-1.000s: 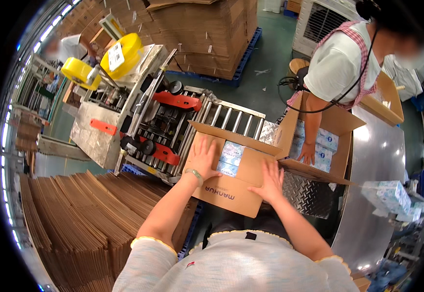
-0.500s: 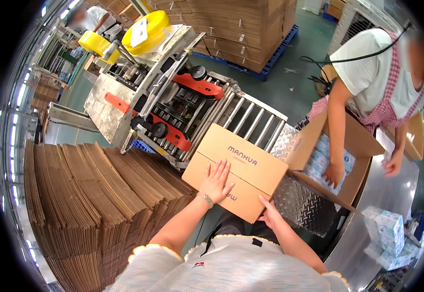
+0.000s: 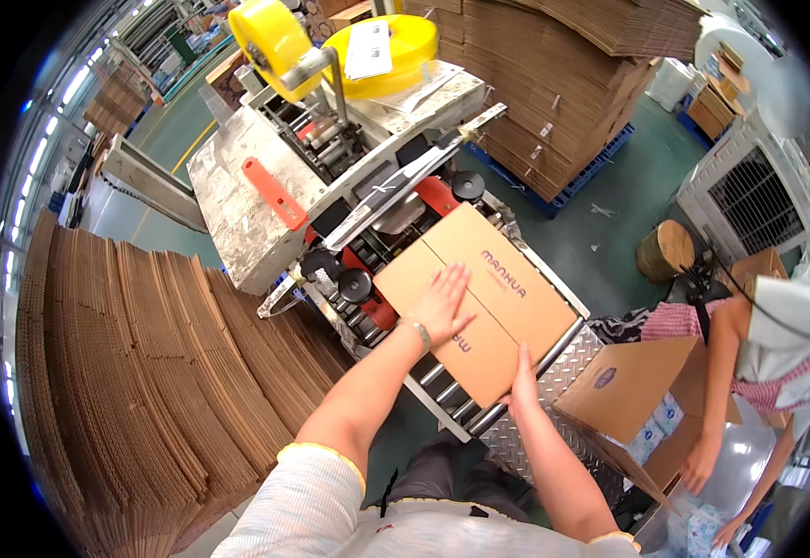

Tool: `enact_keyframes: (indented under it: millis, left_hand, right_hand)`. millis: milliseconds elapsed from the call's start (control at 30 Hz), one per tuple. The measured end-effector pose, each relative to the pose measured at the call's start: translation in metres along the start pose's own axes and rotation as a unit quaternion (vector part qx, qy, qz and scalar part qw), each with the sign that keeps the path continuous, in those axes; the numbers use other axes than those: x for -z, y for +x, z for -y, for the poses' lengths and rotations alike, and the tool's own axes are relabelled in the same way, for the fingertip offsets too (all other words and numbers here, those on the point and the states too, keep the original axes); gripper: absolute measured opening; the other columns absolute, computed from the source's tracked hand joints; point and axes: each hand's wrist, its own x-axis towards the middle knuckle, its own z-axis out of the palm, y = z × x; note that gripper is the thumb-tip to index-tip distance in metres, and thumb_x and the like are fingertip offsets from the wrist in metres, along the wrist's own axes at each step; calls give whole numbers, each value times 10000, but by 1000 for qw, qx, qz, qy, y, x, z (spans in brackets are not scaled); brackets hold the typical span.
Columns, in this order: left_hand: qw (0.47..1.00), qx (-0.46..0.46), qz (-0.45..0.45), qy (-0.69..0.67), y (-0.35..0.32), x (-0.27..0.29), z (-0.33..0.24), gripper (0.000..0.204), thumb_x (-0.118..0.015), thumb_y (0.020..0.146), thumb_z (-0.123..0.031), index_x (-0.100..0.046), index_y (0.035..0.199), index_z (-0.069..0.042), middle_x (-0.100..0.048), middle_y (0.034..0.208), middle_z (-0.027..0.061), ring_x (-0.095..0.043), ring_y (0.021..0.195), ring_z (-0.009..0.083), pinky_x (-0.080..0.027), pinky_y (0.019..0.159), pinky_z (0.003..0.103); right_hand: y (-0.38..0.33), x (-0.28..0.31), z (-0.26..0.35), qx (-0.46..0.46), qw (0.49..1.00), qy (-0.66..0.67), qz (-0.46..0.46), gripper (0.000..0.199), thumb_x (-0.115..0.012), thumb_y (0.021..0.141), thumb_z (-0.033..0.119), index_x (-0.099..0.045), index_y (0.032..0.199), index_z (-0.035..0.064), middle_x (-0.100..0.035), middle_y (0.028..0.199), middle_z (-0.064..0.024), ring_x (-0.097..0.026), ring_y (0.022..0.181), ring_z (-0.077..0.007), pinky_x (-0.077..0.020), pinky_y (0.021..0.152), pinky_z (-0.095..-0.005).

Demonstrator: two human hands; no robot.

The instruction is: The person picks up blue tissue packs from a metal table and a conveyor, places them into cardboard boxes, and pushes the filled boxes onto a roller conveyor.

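Folded-shut carton (image 3: 507, 321) on roller conveyor (image 3: 565, 346).
Left hand (image 3: 440, 305) flat on top, fingers extended; right hand (image 3: 521, 383) at near-right edge (fingers partly hidden, grip cannot be told). Judged stiff-walled, fairly heavy; best held low, opposite sides. Green floor (image 3: 568, 249); flattened cardboard stack (image 3: 154, 372) at left.

A round stool (image 3: 664, 251) stood on the green floor (image 3: 561, 251). To its right was a cooler (image 3: 760, 197) (pale and boxy); to its left, a blue pallet (image 3: 600, 166) bore stacked cardboard (image 3: 521, 102). Well left of the stool stood flat cartons (image 3: 154, 372); to its near right, a co-worker (image 3: 782, 321).
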Motion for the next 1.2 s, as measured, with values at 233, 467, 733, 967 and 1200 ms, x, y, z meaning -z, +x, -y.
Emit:
enact_keyframes:
  millis: [233,467,733,967,1200]
  left_hand:
    - [993,94,-49,50,16,22,32,781,-498,1015,-491,-319,1553,45,-360,1617,200,-280,1536,302,-151,1262,531]
    - [979,103,-132,-114,-130,72,-74,760,-671,937,-361,-375,1536,1,-368,1605,197,-298,1515,370,-104,1236,586]
    - [918,192,-314,149,-306,258,-120,455,-760,806,-148,-684,1252,-99,-557,1425,164,-473,1354,372,-230,1187,589]
    - [758,86,-412,499,-365,463,-173,426,-661,874,-54,-627,1299,-45,-663,1189,84,-607,1093,252,-477,1000,405]
    - [890,227,-246,311,-393,531,-172,292,-676,933,-162,-649,1214,-84,-643,1202,155,-579,1118,362,-480,965,457]
  right_hand:
    - [77,-68,-8,156,982,-85,-64,805,-549,1002,597,-333,1557,56,-501,1476,-199,-560,1273,-343,-511,973,-463]
    - [125,-89,44,174,896,-408,-37,757,-488,987,625,-467,1481,53,-661,1276,-255,-719,980,-401,-600,597,-436]
    - [15,31,-102,95,957,-187,199,299,-604,1026,359,-624,1163,94,-680,807,-92,-647,615,-174,-511,503,-312]
    - [-54,273,-200,-45,923,-320,209,268,-583,1011,205,-646,1189,15,-700,985,-130,-706,850,-254,-580,665,-388]
    - [-67,326,-150,-10,971,-184,149,167,-606,987,182,-641,1062,38,-687,842,-110,-686,669,-243,-583,560,-373]
